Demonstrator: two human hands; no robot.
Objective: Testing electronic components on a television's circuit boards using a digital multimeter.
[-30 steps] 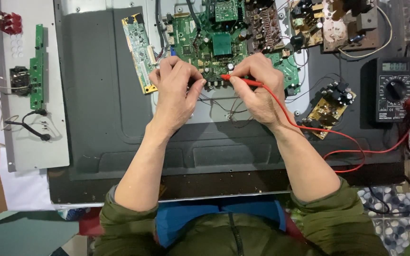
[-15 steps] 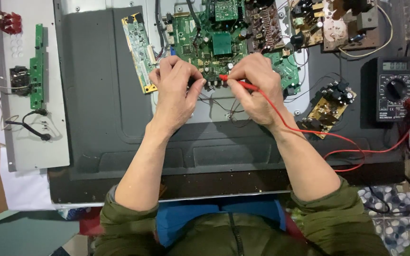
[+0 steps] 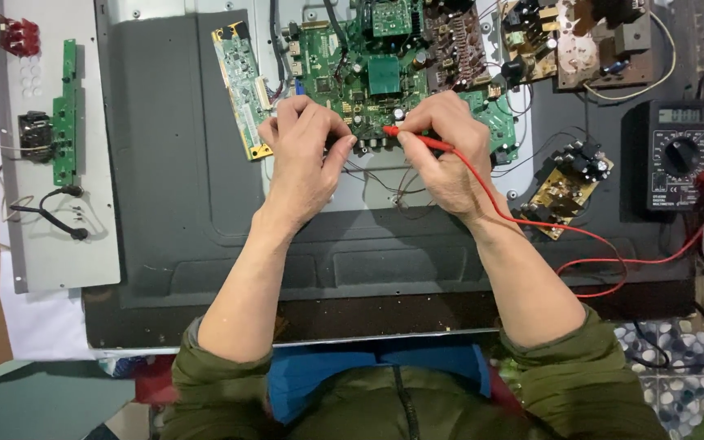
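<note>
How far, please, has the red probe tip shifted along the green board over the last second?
No visible shift. The red probe in the right hand keeps its tip at the same spot on the green board, just below the board's green square part, as in the earlier pictures.

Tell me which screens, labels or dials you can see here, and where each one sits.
Multimeter: far right on the dark panel, black rectangular box with a round dial.
Its display: small grey rectangular screen along the meter's top.
White markings around the dial: too small to make out.
No packages or signs show.
</note>
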